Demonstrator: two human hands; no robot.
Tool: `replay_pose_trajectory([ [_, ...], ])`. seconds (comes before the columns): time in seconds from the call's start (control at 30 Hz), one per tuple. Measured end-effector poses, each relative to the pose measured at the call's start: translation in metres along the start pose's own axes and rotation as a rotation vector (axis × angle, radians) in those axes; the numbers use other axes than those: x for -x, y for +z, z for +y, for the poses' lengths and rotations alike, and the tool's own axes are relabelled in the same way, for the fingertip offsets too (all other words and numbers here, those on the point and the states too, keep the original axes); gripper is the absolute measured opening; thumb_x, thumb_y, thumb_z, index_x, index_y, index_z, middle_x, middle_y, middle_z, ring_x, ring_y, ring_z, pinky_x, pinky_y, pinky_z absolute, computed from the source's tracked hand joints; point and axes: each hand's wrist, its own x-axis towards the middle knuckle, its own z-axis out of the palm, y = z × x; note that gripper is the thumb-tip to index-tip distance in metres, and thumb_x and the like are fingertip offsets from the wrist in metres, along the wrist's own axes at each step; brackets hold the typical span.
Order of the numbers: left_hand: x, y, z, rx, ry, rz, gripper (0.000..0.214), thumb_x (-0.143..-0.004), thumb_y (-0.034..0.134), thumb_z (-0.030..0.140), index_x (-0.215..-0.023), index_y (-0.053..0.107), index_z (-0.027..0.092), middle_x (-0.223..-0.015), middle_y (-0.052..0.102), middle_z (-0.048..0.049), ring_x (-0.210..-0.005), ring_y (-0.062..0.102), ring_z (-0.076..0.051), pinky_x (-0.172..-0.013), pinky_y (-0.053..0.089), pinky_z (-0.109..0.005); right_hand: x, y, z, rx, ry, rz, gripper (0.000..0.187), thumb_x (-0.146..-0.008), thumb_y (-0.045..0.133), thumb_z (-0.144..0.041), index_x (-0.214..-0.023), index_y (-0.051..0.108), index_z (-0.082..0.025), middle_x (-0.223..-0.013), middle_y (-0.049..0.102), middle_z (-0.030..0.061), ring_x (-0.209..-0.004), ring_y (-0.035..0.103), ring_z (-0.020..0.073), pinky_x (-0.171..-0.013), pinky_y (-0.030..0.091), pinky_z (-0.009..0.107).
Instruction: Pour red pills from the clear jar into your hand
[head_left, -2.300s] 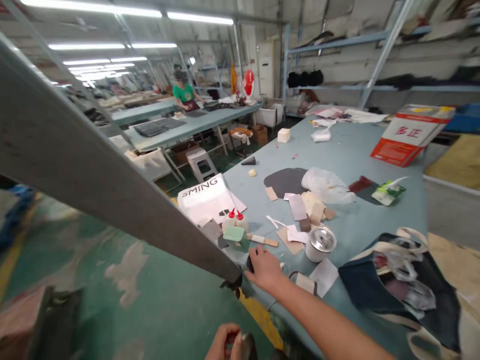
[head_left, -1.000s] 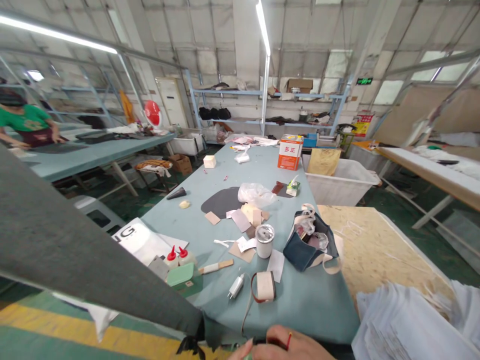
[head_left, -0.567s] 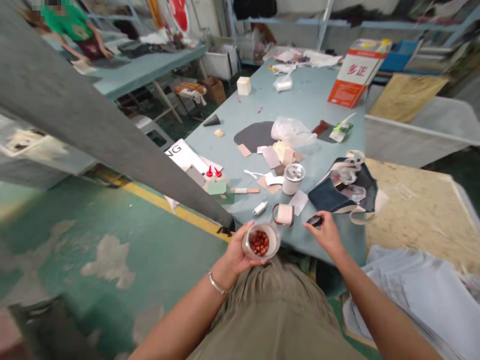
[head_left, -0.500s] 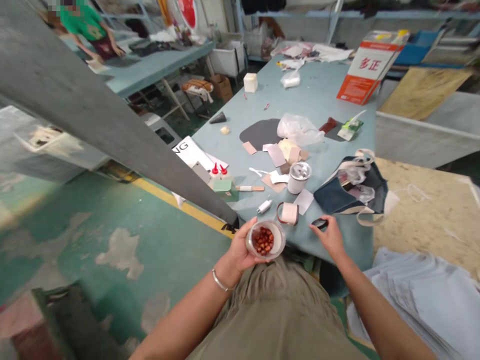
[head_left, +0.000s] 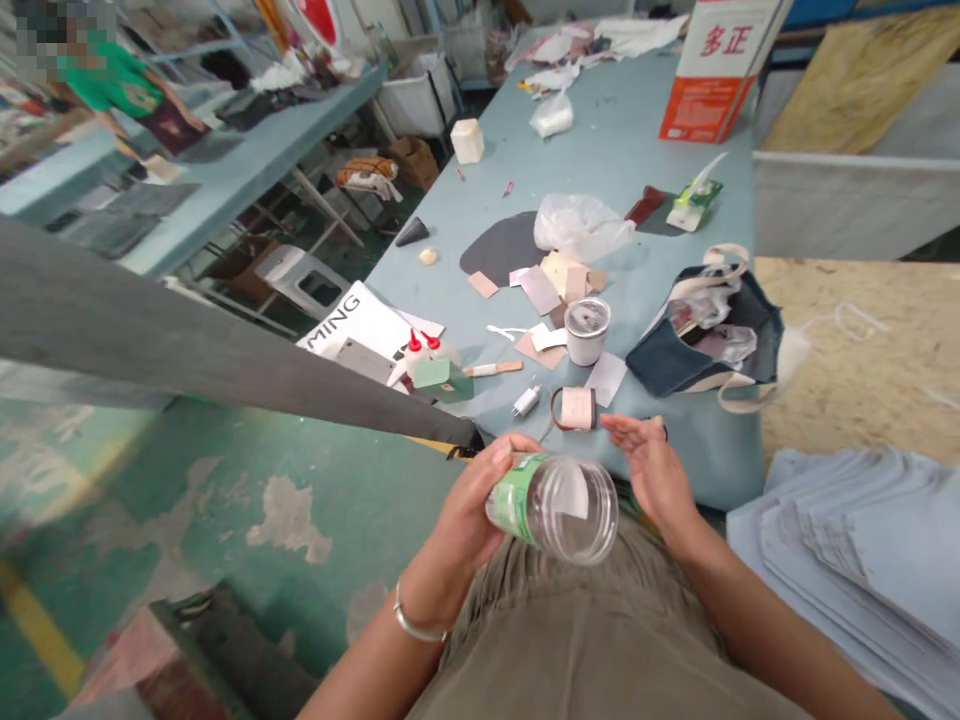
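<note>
My left hand [head_left: 480, 500] is wrapped round a clear plastic jar [head_left: 577, 515] with a green label. The jar is tipped over to the right, its uncovered mouth facing right and toward me. A pale patch shows inside; the red-brown pieces are not visible from this angle. My right hand [head_left: 656, 475] is just right of the jar's mouth, fingers stretched out and palm turned toward the jar, with nothing visible in it. A small dark edge shows behind its fingers, mostly hidden. Just beyond the hands lies a small pink case [head_left: 578, 409] with a brown strap.
On the table [head_left: 705, 440] stand a white lidded cup [head_left: 587, 332], a navy tote bag [head_left: 675, 345], a green box [head_left: 442, 380] and a white charger plug [head_left: 527, 401]. A grey post [head_left: 247, 350] slants across the left. A person in green [head_left: 124, 85] works at another table.
My left hand has tilted the jar from upright over to the right. My right hand has moved closer to it, and its fingers have opened from a pinch on a black lid.
</note>
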Motion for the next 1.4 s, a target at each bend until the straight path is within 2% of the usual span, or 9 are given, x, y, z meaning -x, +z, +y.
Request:
replay_pose_trajectory([
  [0.07, 0.002, 0.009, 0.001, -0.135, 0.019, 0.063, 0.042, -0.08, 0.069, 0.054, -0.092, 0.064, 0.014, -0.075, 0.061, -0.0029, -0.06, 0.053, -0.013, -0.055, 0.04, -0.022, 0.018, 0.036, -0.036, -0.367, 0.135, -0.205, 0.073, -0.089, 0.031, -0.077, -0.107, 0.072, -0.02, -0.124, 0.07, 0.0132, -0.122, 0.061, 0.0264, -0.112, 0.039, 0.046],
  [0.13, 0.002, 0.013, -0.001, -0.231, 0.029, 0.097, 0.039, -0.081, 0.07, 0.051, -0.092, 0.064, 0.014, -0.076, 0.061, -0.0021, -0.061, 0.052, -0.012, -0.055, 0.039, -0.022, 0.032, 0.061, -0.061, -0.59, 0.263, -0.303, 0.073, -0.087, 0.036, -0.079, -0.106, 0.074, -0.019, -0.124, 0.071, 0.0118, -0.124, 0.06, 0.0254, -0.115, 0.036, 0.043],
  [0.3, 0.006, 0.008, -0.001, -0.291, 0.048, 0.145, 0.04, -0.08, 0.069, 0.053, -0.091, 0.065, 0.015, -0.079, 0.062, -0.003, -0.065, 0.054, -0.014, -0.059, 0.042, -0.023, 0.045, 0.075, -0.071, -0.834, 0.421, -0.35, 0.071, -0.087, 0.043, -0.076, -0.105, 0.075, -0.016, -0.125, 0.07, 0.0125, -0.126, 0.058, 0.0254, -0.117, 0.033, 0.042],
  [0.4, 0.01, 0.002, -0.001, -0.345, 0.077, 0.147, 0.044, -0.078, 0.069, 0.055, -0.096, 0.066, 0.015, -0.086, 0.065, -0.0052, -0.071, 0.058, -0.017, -0.063, 0.045, -0.025, 0.045, 0.074, -0.064, -0.89, 0.439, -0.371, 0.065, -0.091, 0.044, -0.07, -0.107, 0.075, -0.016, -0.124, 0.071, 0.0109, -0.126, 0.059, 0.0242, -0.117, 0.033, 0.042],
  [0.57, 0.004, -0.015, -0.011, -0.348, 0.024, 0.241, 0.038, -0.081, 0.067, 0.052, -0.089, 0.065, 0.015, -0.078, 0.062, -0.0022, -0.062, 0.055, -0.013, -0.057, 0.044, -0.024, 0.047, 0.077, -0.059, -0.94, 0.439, -0.357, 0.062, -0.093, 0.044, -0.067, -0.106, 0.075, -0.015, -0.125, 0.071, 0.0111, -0.127, 0.058, 0.0241, -0.116, 0.035, 0.042],
  [0.73, 0.015, -0.017, -0.006, -0.327, 0.065, 0.241, 0.046, -0.077, 0.068, 0.058, -0.095, 0.065, 0.016, -0.085, 0.066, -0.0055, -0.069, 0.06, -0.018, -0.063, 0.048, -0.028, 0.047, 0.081, -0.055, -0.928, 0.476, -0.377, 0.059, -0.093, 0.045, -0.067, -0.106, 0.074, -0.017, -0.125, 0.071, 0.0103, -0.127, 0.059, 0.0228, -0.115, 0.036, 0.04],
  [0.97, 0.017, -0.041, -0.011, -0.342, 0.028, 0.348, 0.036, -0.081, 0.068, 0.05, -0.091, 0.064, 0.015, -0.078, 0.061, -0.0013, -0.065, 0.054, -0.013, -0.058, 0.043, -0.022, 0.044, 0.091, -0.043, -0.934, 0.511, -0.401, 0.057, -0.094, 0.044, -0.063, -0.103, 0.075, -0.016, -0.122, 0.072, 0.0105, -0.123, 0.061, 0.0217, -0.114, 0.038, 0.039],
  [1.13, 0.023, -0.035, -0.004, -0.408, 0.094, 0.378, 0.039, -0.079, 0.069, 0.052, -0.096, 0.065, 0.016, -0.078, 0.063, -0.0015, -0.063, 0.054, -0.013, -0.057, 0.043, -0.023, 0.042, 0.097, -0.041, -0.946, 0.543, -0.429, 0.056, -0.094, 0.045, -0.063, -0.104, 0.075, -0.016, -0.124, 0.072, 0.0104, -0.125, 0.06, 0.0227, -0.113, 0.039, 0.04],
  [1.4, 0.019, -0.04, -0.014, -0.398, 0.009, 0.443, 0.03, -0.081, 0.068, 0.047, -0.089, 0.064, 0.018, -0.069, 0.056, 0.0015, -0.054, 0.046, -0.01, -0.049, 0.036, -0.021, 0.036, 0.101, -0.037, -0.952, 0.6, -0.388, 0.05, -0.096, 0.047, -0.057, -0.102, 0.075, -0.015, -0.119, 0.074, 0.0104, -0.12, 0.063, 0.0207, -0.112, 0.04, 0.038],
])
